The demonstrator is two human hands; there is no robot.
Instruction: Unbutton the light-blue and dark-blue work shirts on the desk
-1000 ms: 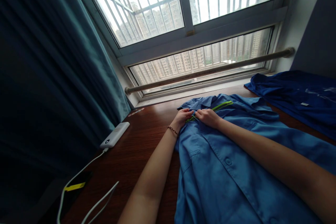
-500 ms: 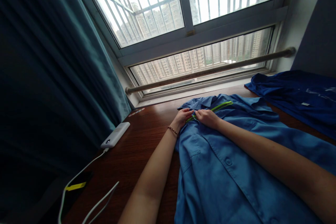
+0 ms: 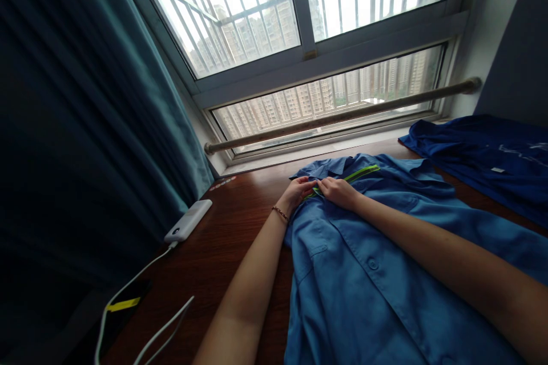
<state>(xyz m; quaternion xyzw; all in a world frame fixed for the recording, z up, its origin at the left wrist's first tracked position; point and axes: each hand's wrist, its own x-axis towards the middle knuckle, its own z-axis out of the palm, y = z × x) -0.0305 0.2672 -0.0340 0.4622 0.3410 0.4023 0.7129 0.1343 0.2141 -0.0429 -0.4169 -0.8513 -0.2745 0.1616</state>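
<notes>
We have the light-blue, button-front fabric shirt (image 3: 342, 256) on the brown wooden worktop (image 3: 240, 214). At the shirt's collar end, our left hand (image 3: 298, 190) and right hand (image 3: 338, 191) are nearly closed, pinching material beside the narrow neon-green strip (image 3: 362, 172); uneven tension could pull the shirt askew.

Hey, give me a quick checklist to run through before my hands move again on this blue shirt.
1. Left hand on the blue shirt: ok, pinched near the collar.
2. Right hand on the blue shirt: ok, beside the other.
3. Firm grip: cannot tell, fingertips partly hidden.
4. Blue shirt smooth: not ok, creased.
5. Round button fastened: cannot tell.
6. White device clear of the blue shirt: ok, apart on the table.
</notes>
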